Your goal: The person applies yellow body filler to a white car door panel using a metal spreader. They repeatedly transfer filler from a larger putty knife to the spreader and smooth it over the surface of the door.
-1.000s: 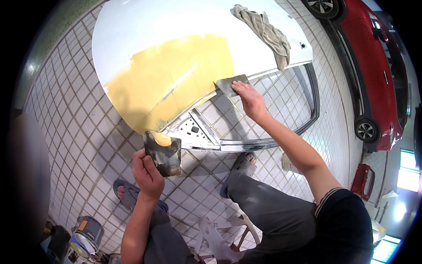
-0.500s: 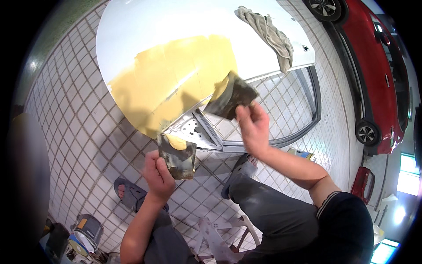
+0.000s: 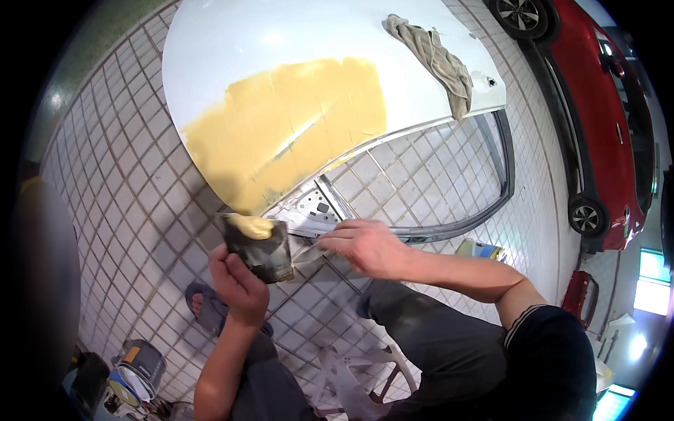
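Handling the soft putty between two flat tools seems to be the step in hand, and I judge it goes best with a clean blade edge. The left hand (image 3: 240, 281), at lower left of centre in the frame, is closed at the edge of a dark, smeared, square flat plate (image 3: 261, 254), pinching it between thumb and curled fingers. A glossy lump of pale yellow putty (image 3: 253, 226) sits along the upper edge of this plate, above the left hand and slightly to its right. It would be wise to keep the plate steady, so that the lump does not slide off.

The right hand (image 3: 368, 247), near the centre of the frame, is mostly closed, with fingers pointing left, and it holds a thin grey flat spreader (image 3: 309, 255), blurred and seen almost edge-on. The spreader is just beside the plate's right edge; whether they touch, I cannot tell. Wiping it flat, with light even pressure, should leave fewer ridges.

Above both hands lies the white car door panel (image 3: 281, 31), with a broad matt yellow patch (image 3: 302, 105) in the upper middle of the frame. Its pale, slanted streak probably deserves a thin, even coat.
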`<state>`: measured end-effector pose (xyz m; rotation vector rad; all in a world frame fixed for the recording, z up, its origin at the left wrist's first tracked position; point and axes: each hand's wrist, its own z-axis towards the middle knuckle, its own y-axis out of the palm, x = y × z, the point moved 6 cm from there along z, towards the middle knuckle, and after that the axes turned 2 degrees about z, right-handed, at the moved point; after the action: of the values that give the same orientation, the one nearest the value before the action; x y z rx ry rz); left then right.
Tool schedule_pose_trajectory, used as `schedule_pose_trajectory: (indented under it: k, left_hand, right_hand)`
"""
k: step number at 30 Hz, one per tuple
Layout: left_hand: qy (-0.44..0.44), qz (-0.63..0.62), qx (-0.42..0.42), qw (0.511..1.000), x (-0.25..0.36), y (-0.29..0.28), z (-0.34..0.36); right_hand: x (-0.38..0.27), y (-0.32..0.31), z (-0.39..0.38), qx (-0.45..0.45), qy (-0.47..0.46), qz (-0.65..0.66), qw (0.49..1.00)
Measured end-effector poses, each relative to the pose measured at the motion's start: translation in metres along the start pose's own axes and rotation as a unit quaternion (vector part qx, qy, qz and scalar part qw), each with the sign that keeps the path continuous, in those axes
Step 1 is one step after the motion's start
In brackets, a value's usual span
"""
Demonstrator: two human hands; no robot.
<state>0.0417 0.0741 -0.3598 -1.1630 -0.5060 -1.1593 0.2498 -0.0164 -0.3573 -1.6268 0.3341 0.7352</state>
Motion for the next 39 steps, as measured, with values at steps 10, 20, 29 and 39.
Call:
schedule_pose_trajectory:
  k: [10, 20, 29, 39]
  left_hand:
    - [-0.016, -0.093, -0.057, 0.994, -0.007, -0.002, 0.001]
    - [-0.021, -0.093, -0.071, 0.993, -0.013, 0.003, 0.003]
    - [-0.002, -0.088, -0.078, 0.993, -0.006, 0.011, 0.003]
    - [-0.008, -0.102, -0.096, 0.99, -0.004, 0.021, 0.002]
  right_hand:
    - [0.171, -0.172, 0.066, 0.354, 0.075, -0.173, 0.916]
    - [0.212, -0.156, 0.099, 0.29, 0.05, -0.266, 0.918]
    - [0.184, -0.106, 0.022, 0.277, 0.001, -0.266, 0.923]
    - [0.176, -0.067, -0.022, 0.221, 0.008, -0.293, 0.93]
